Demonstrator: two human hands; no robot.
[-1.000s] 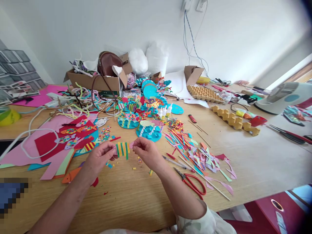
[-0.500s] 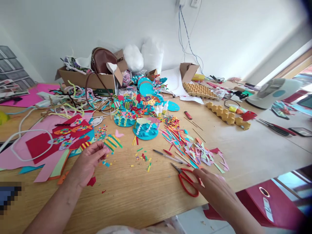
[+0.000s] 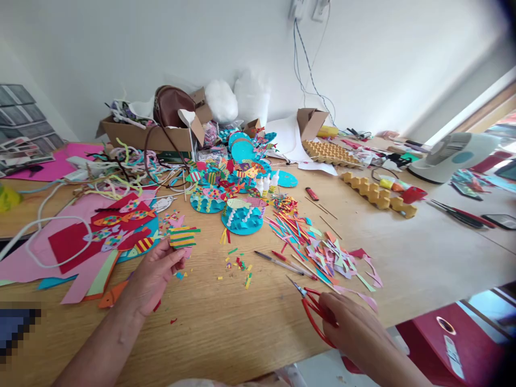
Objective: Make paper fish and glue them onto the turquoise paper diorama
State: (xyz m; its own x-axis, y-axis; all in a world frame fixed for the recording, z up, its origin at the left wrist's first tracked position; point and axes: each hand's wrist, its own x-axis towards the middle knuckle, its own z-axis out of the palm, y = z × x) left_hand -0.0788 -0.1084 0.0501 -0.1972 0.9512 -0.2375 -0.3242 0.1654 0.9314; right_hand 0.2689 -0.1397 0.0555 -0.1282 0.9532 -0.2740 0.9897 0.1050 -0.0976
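Observation:
My left hand pinches a striped paper piece, green and yellow over pink, above the table. Around the red handles of a pair of scissors my right hand is closed; the blades point up and left, near the table's front edge. Small paper scraps lie between the two hands. Pens and a pile of pastel paper offcuts are just beyond the scissors. Left of my left hand, decorated paper fish rest on coloured sheets.
Blue round bases with paper fish stand mid-table, with white glue bottles behind. Egg-carton strips lie to the right. A cardboard box holds a brown bag at the back. A red binder sits below the right edge.
My right hand has closed on the scissors' handles and tilted them up off the table. My left hand has turned the striped paper so its stripes lie nearly level.

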